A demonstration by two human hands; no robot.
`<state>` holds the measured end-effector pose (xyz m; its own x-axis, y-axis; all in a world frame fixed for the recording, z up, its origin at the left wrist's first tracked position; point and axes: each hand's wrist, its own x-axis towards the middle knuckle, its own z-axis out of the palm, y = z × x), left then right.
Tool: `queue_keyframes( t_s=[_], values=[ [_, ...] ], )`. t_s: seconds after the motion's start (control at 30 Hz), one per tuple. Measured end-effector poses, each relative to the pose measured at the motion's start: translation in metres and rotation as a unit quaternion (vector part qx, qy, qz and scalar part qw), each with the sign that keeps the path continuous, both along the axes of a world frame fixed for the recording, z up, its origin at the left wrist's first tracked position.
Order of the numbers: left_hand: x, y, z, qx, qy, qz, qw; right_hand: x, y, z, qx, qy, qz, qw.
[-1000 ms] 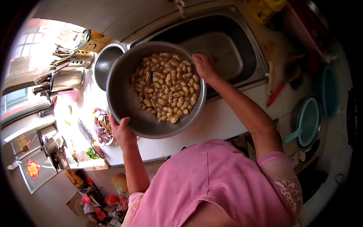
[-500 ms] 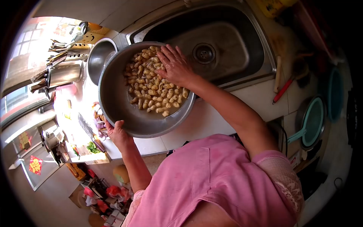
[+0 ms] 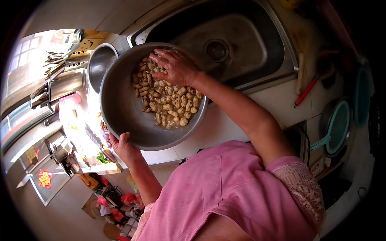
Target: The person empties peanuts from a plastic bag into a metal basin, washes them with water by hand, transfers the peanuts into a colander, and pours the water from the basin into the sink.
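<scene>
A large grey metal basin is tilted over the counter beside the sink's near left corner. Unshelled peanuts lie in murky water in its upper right part. My left hand grips the basin's lower left rim, thumb over the edge. With fingers spread, my right hand lies over the peanuts at the basin's top; its wrist crosses the rim on the sink side.
The steel sink is beyond the basin. A smaller metal bowl, utensil holders and a knife are at left. At right are a red-handled tool and a teal strainer.
My right hand let go of the right rim and moved left onto the peanuts, fingers spread. The basin has shifted left in view, still gripped by my left hand; the sink drain has come into view.
</scene>
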<state>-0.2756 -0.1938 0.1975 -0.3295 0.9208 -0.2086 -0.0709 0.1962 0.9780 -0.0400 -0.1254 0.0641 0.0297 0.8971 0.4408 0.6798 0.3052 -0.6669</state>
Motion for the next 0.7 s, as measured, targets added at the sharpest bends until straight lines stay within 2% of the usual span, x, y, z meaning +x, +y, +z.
queue_keyframes(
  t_s=[0.17, 0.23, 0.43, 0.7],
  values=[
    [0.008, 0.001, 0.005, 0.012, 0.02, -0.006, 1.0, 0.003, -0.003, -0.001, -0.049, 0.006, -0.005, 0.999],
    [0.011, 0.002, 0.007, 0.027, 0.03, -0.021, 0.999, 0.002, 0.001, -0.006, -0.069, 0.069, 0.006, 0.995],
    [0.031, 0.003, 0.022, 0.018, 0.056, -0.023, 0.998, -0.002, 0.004, -0.014, -0.098, 0.097, 0.01, 0.99],
    [0.044, 0.005, 0.032, 0.047, 0.069, -0.063, 0.995, -0.004, 0.008, -0.019, -0.073, 0.192, 0.043, 0.978]
  ],
)
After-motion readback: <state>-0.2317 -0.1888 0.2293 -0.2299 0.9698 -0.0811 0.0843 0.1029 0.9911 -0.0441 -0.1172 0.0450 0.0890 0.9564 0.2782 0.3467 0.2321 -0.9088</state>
